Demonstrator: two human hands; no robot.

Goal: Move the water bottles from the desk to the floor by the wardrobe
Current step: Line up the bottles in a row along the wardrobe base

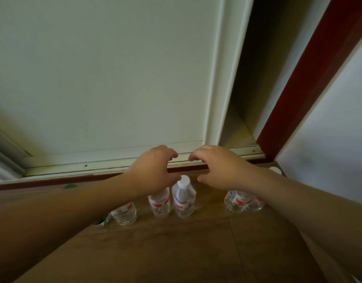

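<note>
Below the white wardrobe door (106, 78), on the wooden floor (165, 248), the water bottles stand in a loose row, just short of the wardrobe's bottom rail (106, 163). Furthest left of the row is one bottle (125, 214), its top hidden behind my left forearm. Next to it stands a second bottle (160, 203), whose neck disappears under my left hand (155, 170). That hand hangs over the bottles with fingers curled and spread, thumb apart from them, gripping nothing; whether its underside brushes the second bottle I cannot tell. Just beside the second bottle is the white-capped bottle (183, 198), leaning a little, its cap showing in the gap between my two hands and touched by neither. My right hand (219, 168) hovers over the floor in front of the rail in the same loose, half-open claw, empty. Under my right wrist, apart from the other three, two more bottles (244, 202) stand close together, nearest the wardrobe's open dark compartment (251, 82).
</note>
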